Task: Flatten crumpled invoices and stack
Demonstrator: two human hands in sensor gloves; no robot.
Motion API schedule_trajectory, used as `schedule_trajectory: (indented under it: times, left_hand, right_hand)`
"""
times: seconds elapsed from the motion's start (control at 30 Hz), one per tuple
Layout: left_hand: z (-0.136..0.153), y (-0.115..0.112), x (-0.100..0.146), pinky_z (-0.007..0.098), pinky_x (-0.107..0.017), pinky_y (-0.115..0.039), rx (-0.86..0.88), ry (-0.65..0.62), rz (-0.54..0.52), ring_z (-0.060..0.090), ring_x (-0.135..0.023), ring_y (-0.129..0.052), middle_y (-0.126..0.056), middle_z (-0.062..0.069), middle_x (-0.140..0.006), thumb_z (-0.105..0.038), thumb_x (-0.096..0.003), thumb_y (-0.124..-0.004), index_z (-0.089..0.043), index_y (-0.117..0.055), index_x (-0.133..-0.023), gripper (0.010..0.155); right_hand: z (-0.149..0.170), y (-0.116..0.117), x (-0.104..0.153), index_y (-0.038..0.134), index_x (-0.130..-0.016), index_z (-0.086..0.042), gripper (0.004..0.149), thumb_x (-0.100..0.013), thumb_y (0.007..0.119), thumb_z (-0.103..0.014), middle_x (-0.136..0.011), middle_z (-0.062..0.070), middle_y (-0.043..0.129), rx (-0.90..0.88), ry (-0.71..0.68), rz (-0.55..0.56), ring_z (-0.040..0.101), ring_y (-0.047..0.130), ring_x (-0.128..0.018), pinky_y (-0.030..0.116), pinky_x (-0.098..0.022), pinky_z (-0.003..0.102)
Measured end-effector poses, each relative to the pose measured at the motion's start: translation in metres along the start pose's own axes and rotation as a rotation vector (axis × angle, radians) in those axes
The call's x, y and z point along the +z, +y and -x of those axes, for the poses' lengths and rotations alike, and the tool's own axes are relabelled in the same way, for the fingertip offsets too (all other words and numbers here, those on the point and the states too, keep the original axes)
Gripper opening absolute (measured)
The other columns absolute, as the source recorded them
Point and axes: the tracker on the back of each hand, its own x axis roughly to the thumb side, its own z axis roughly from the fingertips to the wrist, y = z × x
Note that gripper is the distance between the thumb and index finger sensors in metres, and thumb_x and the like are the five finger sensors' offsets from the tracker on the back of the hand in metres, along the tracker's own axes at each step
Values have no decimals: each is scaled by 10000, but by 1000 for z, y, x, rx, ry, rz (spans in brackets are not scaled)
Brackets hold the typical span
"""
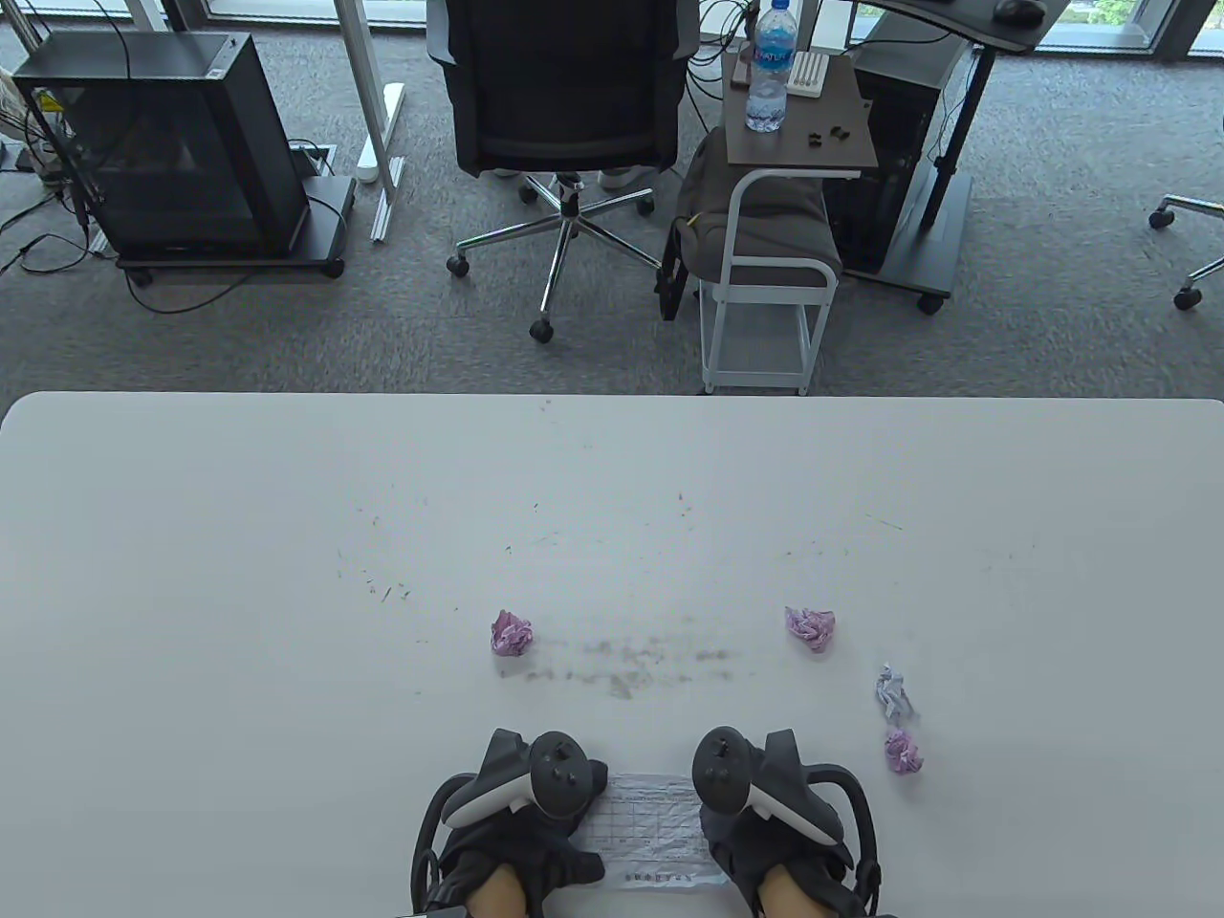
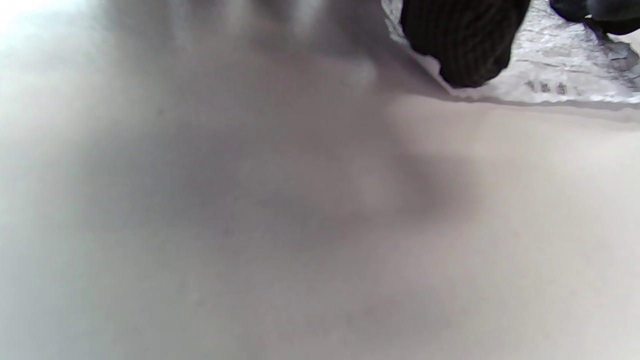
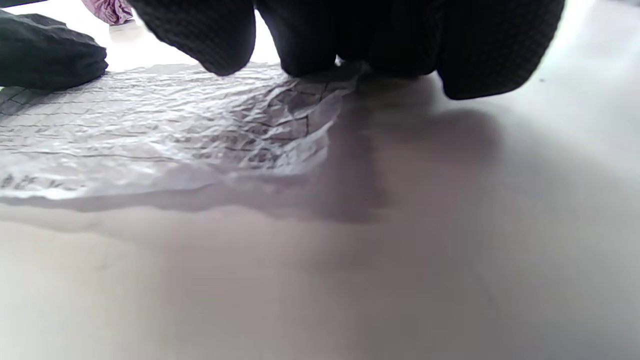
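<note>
Table view: my left hand (image 1: 521,813) and right hand (image 1: 779,813) press the white invoice (image 1: 648,827) flat on the worktop (image 1: 287,574). Each grip lies flat, holding nothing. Four crumpled balls (image 1: 512,633) wait beyond.

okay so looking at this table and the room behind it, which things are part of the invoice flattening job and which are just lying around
Part of the job:
flattened white invoice, under the left hand and right hand
three pink crumpled balls
white crumpled ball

Just lying about:
water bottle on the side table
office chair
computer tower

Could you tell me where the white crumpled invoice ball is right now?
In the table view, the white crumpled ball lies on the table's right side, just above a pink ball.
</note>
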Motion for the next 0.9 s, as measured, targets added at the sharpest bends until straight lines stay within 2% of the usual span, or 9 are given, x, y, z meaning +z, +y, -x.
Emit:
schedule_trajectory:
  times: [0.13, 0.23, 0.37, 0.5, 0.6, 0.63, 0.7, 0.77, 0.9]
  left_hand:
    - [0, 0, 0, 702, -622, -177, 2, -2, 0, 539, -930, 109, 99, 94, -1056, -465, -540, -782, -316, -179, -1098, 835]
    - [1, 0, 0, 704, -621, -177, 1, -3, 0, 540, -930, 110, 100, 95, -1056, -466, -539, -782, -318, -178, -1098, 837]
    - [1, 0, 0, 705, -622, -176, 1, -4, -2, 540, -931, 109, 99, 95, -1057, -465, -539, -782, -316, -179, -1099, 836]
    - [1, 0, 0, 704, -621, -176, 3, -6, -2, 540, -929, 110, 99, 95, -1057, -465, -540, -782, -315, -178, -1099, 837]
    - [1, 0, 0, 704, -621, -175, 1, -5, 0, 538, -929, 111, 101, 94, -1056, -464, -540, -784, -317, -178, -1098, 837]
    - [1, 0, 0, 703, -621, -175, 1, -5, 0, 539, -928, 112, 101, 94, -1055, -459, -542, -785, -317, -176, -1098, 836]
    - [1, 0, 0, 704, -622, -176, 1, -3, 1, 539, -929, 110, 100, 93, -1056, -459, -541, -786, -316, -178, -1098, 837]
    - [1, 0, 0, 704, -622, -176, 1, -3, 0, 539, -930, 109, 99, 94, -1057, -459, -540, -785, -317, -179, -1098, 836]
    - [1, 0, 0, 702, -623, -176, 2, -2, 0, 537, -930, 110, 99, 91, -1056, -464, -539, -783, -318, -179, -1098, 836]
  right_hand:
    - [-1, -10, 5, 589, -981, -61, 552, -576, 710, -417, -1046, 301, 442, -19, -78, 125, 484, 645, -835, 752, -505, 563]
    - [-15, -13, 12, 588, -985, -81, 540, -576, 709, -411, -1051, 296, 433, -78, -254, 156, 492, 623, -848, 739, -515, 575]
    - [-50, -9, 23, 600, -986, -117, 496, -579, 703, -381, -1069, 283, 394, -36, -500, 74, 497, 575, -876, 707, -541, 603]
    - [-78, 5, 25, 623, -980, -147, 470, -581, 701, -384, -1081, 242, 445, 61, -625, -69, 483, 583, -890, 698, -555, 618]
    - [-85, 21, 19, 564, -969, -90, 519, -582, 700, -408, -1073, 218, 489, 109, -628, -189, 465, 587, -887, 706, -545, 621]
    - [-84, 21, 19, 556, -956, -90, 514, -582, 704, -410, -1077, 194, 479, 110, -609, -188, 445, 556, -895, 681, -548, 614]
    - [-80, 18, 17, 616, -953, -104, 498, -580, 704, -423, -1063, 190, 537, 63, -608, -168, 437, 603, -882, 708, -537, 609]
    - [-77, 18, 16, 669, -941, -121, 462, -585, 703, -413, -1057, 176, 533, 41, -578, -208, 428, 583, -879, 673, -552, 602]
    - [-74, 16, 15, 702, -919, -137, 440, -585, 702, -423, -1027, 155, 586, 55, -537, -216, 412, 630, -848, 704, -532, 613]
